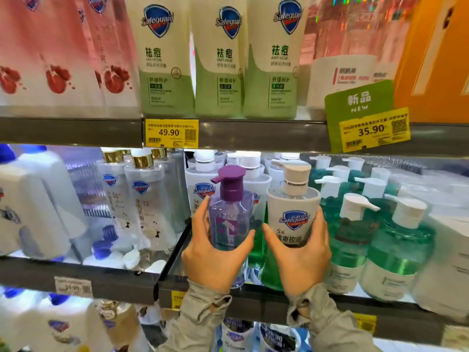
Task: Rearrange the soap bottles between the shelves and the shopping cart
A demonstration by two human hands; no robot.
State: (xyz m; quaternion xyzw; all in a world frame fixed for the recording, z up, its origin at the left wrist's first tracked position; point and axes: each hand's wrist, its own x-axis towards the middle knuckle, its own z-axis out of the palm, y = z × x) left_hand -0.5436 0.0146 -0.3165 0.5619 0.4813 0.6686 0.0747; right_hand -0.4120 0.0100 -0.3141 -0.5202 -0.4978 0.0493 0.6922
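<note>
Far left on the top shelf stand pink bottles printed with red fruit, and below them, on the middle shelf, bulky white jugs with blue caps. Next along are clear bottles with gold caps, under a yellow price tag reading 49.90. Above that tag is a row of white-and-green Safeguard bottles. In the middle, at the front of the middle shelf, the person's left hand grips a clear purple pump bottle. Its fingers are wrapped round the bottle's left side and its thumb is pressed to the right side. The bottle is upright with its spout pointing left. Just beside it, nearly touching, the right hand grips a white Safeguard bottle with a beige pump, thumb on the left and fingers curled round the right. That one is upright too, in front of others of its kind. Both bottles sit low at the shelf's front edge, but I cannot tell whether their bases rest on it. Grey sleeves cover both wrists. To the right stand green pump bottles with white heads, packed close together. Above them a green "NEW" tag hangs with a yellow 35.90 label, and an orange panel fills the far right corner.
</note>
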